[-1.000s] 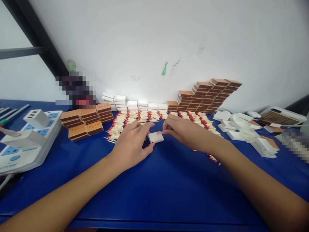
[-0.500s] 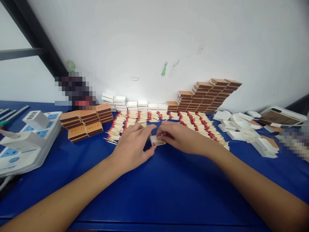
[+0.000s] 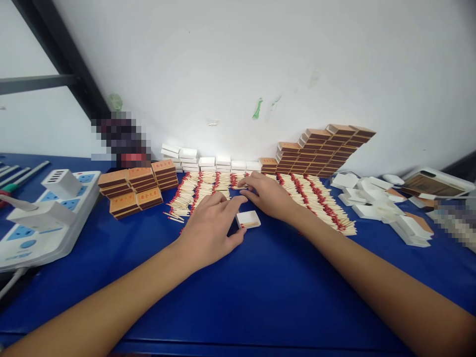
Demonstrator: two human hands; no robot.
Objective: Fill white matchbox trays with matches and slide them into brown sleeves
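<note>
Tray (image 3: 249,218): set just right of the left hand's (image 3: 208,230) thumb, near corner seemingly touched; can't be told if it's properly pinched.
Right hand (image 3: 267,196): held over the matches (image 3: 293,191), beyond the tray; grasp on any can't be made out.
Feel: probably light, thin card, easily crushed; best held gently by opposite walls.
Changed: tray was partly covered by right fingers, now uncovered.

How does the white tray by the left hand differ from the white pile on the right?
The white tray is a single piece; the white pile is many pieces, jumbled together. The white tray has a few matches in it; none show in the white pile. The left hand is at the white tray; no hand touches the white pile. Both are white.
</note>
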